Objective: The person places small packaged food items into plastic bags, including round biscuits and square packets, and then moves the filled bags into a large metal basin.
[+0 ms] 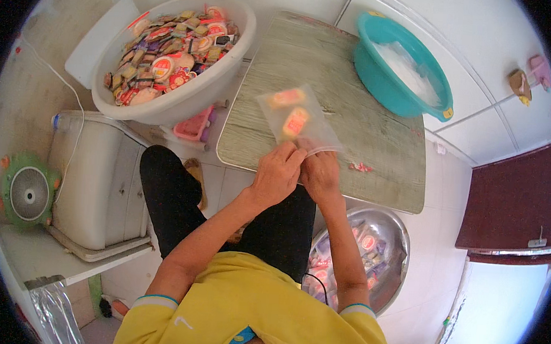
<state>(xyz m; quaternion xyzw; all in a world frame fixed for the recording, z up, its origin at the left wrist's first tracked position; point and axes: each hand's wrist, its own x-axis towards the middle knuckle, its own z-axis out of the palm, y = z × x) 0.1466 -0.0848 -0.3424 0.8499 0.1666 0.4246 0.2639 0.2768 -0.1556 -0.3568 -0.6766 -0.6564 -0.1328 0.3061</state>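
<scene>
A clear zip bag (319,123) lies over the front part of the wood-patterned table (272,45), with red-labelled, yellowish packaged pieces (296,121) in or under it. At its near edge, my left hand (279,170) pinches the plastic between thumb and fingers. Right beside it, my right hand (321,172) grips the same edge, its fingers partly hidden under the plastic. Small red and white scraps (361,167) lie on the table to the right of my hands.
A large white tub (166,115) full of small wrapped packs stands at the left. At the table's back right is a teal basin (387,89) holding clear bags (407,69). Beside my right leg, a metal bowl (399,253) holds filled packs. A green fan (29,196) stands far left.
</scene>
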